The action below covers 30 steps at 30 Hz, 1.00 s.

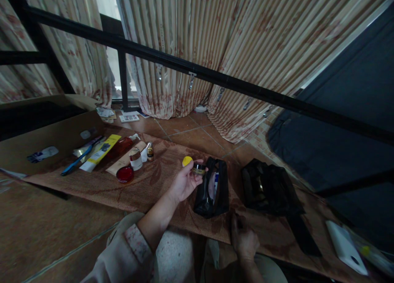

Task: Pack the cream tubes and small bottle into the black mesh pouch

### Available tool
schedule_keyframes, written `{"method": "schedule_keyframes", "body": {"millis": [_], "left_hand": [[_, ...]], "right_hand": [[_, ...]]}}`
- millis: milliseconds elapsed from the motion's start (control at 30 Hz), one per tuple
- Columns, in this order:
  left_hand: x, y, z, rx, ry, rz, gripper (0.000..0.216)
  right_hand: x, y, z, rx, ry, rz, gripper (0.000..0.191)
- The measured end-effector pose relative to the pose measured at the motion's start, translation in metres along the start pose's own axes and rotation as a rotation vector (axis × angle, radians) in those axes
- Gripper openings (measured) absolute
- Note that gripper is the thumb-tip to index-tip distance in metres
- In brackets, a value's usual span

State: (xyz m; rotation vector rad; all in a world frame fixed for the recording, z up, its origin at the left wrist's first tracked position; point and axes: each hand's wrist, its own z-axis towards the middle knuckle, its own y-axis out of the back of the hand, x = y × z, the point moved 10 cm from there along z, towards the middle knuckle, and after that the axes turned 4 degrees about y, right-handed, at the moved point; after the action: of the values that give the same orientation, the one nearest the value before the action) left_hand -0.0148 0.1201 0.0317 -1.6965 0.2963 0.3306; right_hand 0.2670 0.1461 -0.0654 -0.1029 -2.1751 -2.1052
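- Left hand (184, 182) pinches small jar (198, 168) over open black pouch (212, 192); few items inside.
- Right hand (243, 238), fingers together, rests on near mat (147, 188).
- Toiletries (126, 159) lie unpacked, far left.

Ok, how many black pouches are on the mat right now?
2. An open pouch sits beside the left hand, which holds a small jar; a larger pouch lies farther right on the mat. Nothing appears to hide another.
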Motion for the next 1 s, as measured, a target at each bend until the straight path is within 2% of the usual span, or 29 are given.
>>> {"method": "schedule_keyframes", "body": {"millis": [1000], "left_hand": [[-0.002,0.0018,0.0008,-0.004,-0.01,0.015,0.029]], "right_hand": [[-0.0003,0.0022,-0.0007,-0.007,-0.02,0.02,0.05]]}}
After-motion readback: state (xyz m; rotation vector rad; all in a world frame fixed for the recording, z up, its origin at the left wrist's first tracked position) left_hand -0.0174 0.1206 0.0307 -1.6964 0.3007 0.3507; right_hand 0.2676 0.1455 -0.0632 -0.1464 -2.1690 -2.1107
